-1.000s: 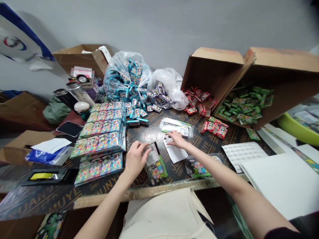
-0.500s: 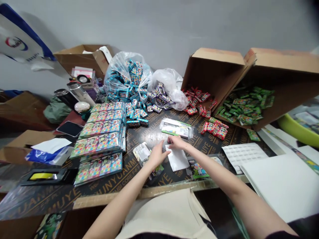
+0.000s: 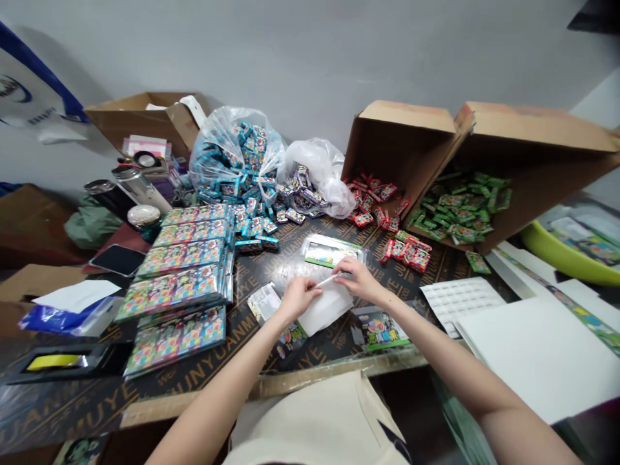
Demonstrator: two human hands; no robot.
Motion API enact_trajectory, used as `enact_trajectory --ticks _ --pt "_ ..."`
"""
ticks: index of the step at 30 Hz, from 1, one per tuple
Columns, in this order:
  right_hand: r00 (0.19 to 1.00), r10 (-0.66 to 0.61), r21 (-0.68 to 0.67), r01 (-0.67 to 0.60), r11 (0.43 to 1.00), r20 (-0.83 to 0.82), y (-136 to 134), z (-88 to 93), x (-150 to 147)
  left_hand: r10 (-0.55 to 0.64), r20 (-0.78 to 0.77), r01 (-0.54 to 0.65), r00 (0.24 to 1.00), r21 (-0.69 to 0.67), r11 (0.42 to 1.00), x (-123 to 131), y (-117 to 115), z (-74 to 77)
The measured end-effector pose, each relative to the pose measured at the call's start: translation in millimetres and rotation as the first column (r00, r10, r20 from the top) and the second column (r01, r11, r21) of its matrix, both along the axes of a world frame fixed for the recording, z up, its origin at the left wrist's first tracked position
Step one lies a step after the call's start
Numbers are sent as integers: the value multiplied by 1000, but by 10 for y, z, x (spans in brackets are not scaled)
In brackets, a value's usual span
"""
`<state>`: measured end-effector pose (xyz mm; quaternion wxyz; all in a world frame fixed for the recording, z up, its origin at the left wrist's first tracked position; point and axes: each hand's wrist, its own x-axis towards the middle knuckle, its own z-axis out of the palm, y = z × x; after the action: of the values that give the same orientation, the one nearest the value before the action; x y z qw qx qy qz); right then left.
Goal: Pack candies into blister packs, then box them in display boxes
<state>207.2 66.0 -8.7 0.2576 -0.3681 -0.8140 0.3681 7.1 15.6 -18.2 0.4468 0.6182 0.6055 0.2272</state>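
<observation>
Fingers [image 3: 310,290] of both hands pinch the far edge of a thin white sheet [image 3: 329,310] — L hand [image 3: 295,300] closed on its left end, R hand [image 3: 362,281] on its right. Sheet's btwn the hands over the dark tabletop [image 3: 227,345]; can't tell if its near part rests there or hangs clear. Main risk, I'd say: uneven pull — one hand tugging harder could crease or tear it. Also, L forearm crosses the printed pack [image 3: 292,337], so a low wrist might drag it askew. R knuckles are just beside the clear packet [image 3: 334,250]; a nudge could slide it. Stacked packs [image 3: 177,271] overlap in steps, prob. slippery — an elbow bump might spill them.
</observation>
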Motion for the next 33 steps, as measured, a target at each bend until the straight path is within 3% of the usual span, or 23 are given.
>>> enact_trajectory --ticks 7,12,15,19,21,23,25,26,28,30,33 --pt "996 67 11 -68 998 63 -56 -7 22 -81 -3 81 997 -17 997 10 -31 61" --pt "987 68 239 -102 966 146 -163 7 37 -111 52 116 992 -93 989 129 -90 -1" --pt "984 77 277 -120 953 162 -206 -73 60 -117 41 120 992 -100 988 142 -100 -18" --pt "960 -146 242 87 966 238 -211 -342 149 -86 -39 85 996 -23 996 -173 -101 52" --pt "932 -195 227 128 965 306 -224 -480 213 -157 -98 158 983 2 987 -432 -160 97" --pt "919 -183 210 114 971 349 -256 -588 265 -399 -213 401 892 -38 915 -649 -274 113" --pt "917 -178 188 116 975 358 -290 -660 292 -626 -342 632 701 -108 767 -762 -417 101" --pt "915 -193 181 135 974 354 -301 -682 296 -685 -393 701 614 -128 702 -775 -485 93" --pt "906 -248 181 196 964 342 -302 -693 294 -705 -444 750 554 -101 653 -742 -586 96" --pt "890 -323 200 270 942 321 -278 -640 289 -663 -443 732 604 -21 681 -670 -623 141" --pt "867 -475 165 452 877 151 -253 -414 257 -467 -358 541 808 141 829 -554 -583 275"
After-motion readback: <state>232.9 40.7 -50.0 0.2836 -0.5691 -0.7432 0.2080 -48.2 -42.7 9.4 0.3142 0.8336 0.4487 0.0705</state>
